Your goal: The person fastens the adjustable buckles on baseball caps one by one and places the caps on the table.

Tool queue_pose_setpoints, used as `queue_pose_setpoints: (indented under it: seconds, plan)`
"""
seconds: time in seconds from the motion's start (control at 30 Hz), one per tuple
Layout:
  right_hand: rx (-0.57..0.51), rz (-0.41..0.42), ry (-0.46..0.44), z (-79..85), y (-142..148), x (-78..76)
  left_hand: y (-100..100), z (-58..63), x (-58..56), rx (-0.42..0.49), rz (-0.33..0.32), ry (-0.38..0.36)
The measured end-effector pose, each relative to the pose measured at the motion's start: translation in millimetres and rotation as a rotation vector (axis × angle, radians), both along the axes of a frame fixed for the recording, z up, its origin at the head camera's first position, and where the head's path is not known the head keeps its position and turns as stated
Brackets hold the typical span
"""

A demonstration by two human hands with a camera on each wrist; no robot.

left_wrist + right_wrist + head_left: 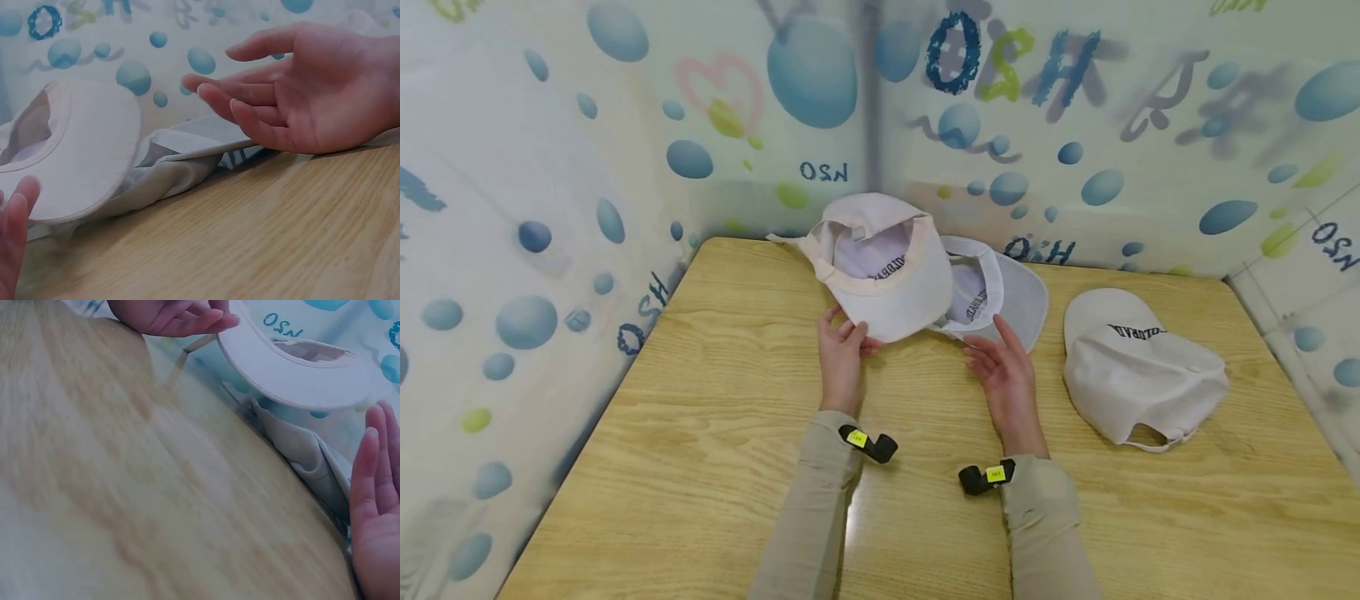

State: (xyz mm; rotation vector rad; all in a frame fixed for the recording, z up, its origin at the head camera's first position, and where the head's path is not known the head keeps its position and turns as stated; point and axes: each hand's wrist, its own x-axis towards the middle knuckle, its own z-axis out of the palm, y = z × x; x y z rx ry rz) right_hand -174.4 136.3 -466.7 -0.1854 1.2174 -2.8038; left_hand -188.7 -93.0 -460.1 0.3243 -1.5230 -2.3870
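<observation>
On the far side, left hand (841,358) pinches one cap brim (901,310), better lightly; loosely spread right hand (1006,383) holds nothing.

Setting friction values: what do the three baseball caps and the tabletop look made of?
Left baseball cap, middle baseball cap and right baseball cap: matte fabric, perhaps cotton or polyester, given the right one's soft creases. Brims curve smoothly, so probably stiffened inside. Tabletop: wood or wood-look laminate, satin finish, from grain and a bright reflection; can't tell which.
</observation>
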Motion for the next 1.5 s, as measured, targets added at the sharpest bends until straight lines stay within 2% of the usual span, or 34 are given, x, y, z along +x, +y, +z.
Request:
queue_pose_setpoints:
  seconds: [0.23, 0.4, 0.53, 0.67, 0.87, 1.1, 1.5]
  plan:
    - [0.135, 0.041, 0.047, -1.5, -3.0, 2.1, 0.0, 0.0, 3.5, -0.104, -0.134, -0.004]
    - [0.128, 0.022, 0.047, -0.6, -4.0, 2.2, 1.1, -1.8, 3.8, -0.174, -0.275, 0.032]
    - [0.114, 0.002, 0.059, -0.1, -4.1, 1.6, 2.4, -3.0, 3.1, -0.191, -0.330, 0.082]
    - [0.117, -0.003, 0.074, -0.7, -3.2, 0.8, 2.9, -2.7, 3.1, -0.197, -0.337, 0.117]
    - [0.092, -0.024, 0.060, -1.1, -2.4, 1.4, 4.0, -3.1, 5.1, -0.202, -0.344, 0.118]
    - [0.044, -0.029, 0.057, -1.3, -1.3, 0.4, 4.9, -2.3, 6.0, -0.143, -0.316, 0.134]
    - [0.092, -0.044, 0.093, -4.2, -1.4, 1.9, 4.8, 1.3, 9.1, -0.095, -0.304, 0.151]
